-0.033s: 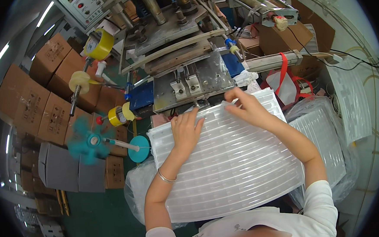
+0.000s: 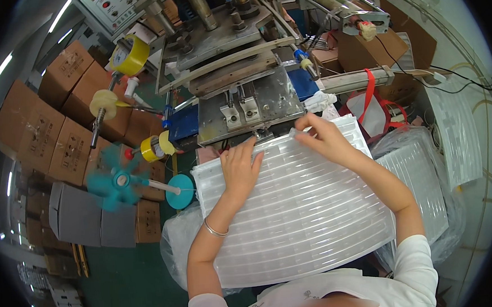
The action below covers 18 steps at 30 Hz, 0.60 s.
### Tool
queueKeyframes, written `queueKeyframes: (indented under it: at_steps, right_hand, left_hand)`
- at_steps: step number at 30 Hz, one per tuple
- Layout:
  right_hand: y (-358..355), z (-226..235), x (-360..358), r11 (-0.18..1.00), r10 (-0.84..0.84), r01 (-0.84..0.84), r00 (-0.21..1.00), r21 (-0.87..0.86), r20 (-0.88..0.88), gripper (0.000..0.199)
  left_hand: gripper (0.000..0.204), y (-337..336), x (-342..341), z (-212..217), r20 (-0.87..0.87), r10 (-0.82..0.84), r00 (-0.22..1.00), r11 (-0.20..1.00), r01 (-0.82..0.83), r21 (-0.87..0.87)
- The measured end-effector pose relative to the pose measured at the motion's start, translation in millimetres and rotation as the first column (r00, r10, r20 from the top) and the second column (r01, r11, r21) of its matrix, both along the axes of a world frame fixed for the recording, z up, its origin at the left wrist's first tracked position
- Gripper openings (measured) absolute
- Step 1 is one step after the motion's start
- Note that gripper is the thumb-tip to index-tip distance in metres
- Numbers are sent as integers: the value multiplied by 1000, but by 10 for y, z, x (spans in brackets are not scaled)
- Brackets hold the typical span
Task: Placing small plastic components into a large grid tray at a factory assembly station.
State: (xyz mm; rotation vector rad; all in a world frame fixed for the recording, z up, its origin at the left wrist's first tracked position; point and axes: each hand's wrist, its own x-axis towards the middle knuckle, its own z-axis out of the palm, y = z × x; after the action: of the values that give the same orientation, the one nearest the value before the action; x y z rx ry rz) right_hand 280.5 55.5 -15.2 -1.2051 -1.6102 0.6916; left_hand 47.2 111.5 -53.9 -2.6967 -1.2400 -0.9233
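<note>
A wide, ribbed, translucent plastic tray [image 2: 306, 217] lies in front of me, its far edge up against a metal press. Flat on its far left part rests my left hand [image 2: 239, 168], open, fingers stretched toward the edge and thumb apart. My right hand [image 2: 323, 140] is over the far right part of the tray, with thumb and forefinger brought together. A small pale, clear bit shows at those fingertips, too small to name. Just beyond the hands is the press's steel plate [image 2: 282, 98] with two small metal fixtures [image 2: 241, 113] on it.
On the left, a turquoise fan [image 2: 121, 179] spins near rolls of yellow tape [image 2: 130, 55] and stacked cartons [image 2: 36, 130]. More ribbed trays [image 2: 414, 180] in plastic film lie on the right, near a bag with red straps [image 2: 370, 101]. The press's upper block [image 2: 222, 37] hangs over the plate.
The right thumb and forefinger have drawn slightly closer together at the tray's far edge. The left hand and the tray have hardly moved.
</note>
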Motion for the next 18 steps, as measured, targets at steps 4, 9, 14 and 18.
queueKeyframes:
  at_steps: [4,9,14,18]
  right_hand:
    - [0,93,142,999,-38,37,999,-29,-36,14]
    - [70,266,77,975,-155,141,985,171,70,25]
    - [308,243,-61,926,-265,204,951,318,160,25]
    - [582,318,-275,878,-307,204,934,432,184,26]
  left_hand:
    - [34,78,2,159,156,0,988,983,-29,181]
    - [34,373,115,410,247,83,966,939,-159,305]
    - [29,822,362,609,168,168,971,870,-227,438]
    - [25,747,371,762,120,11,993,912,-59,405]
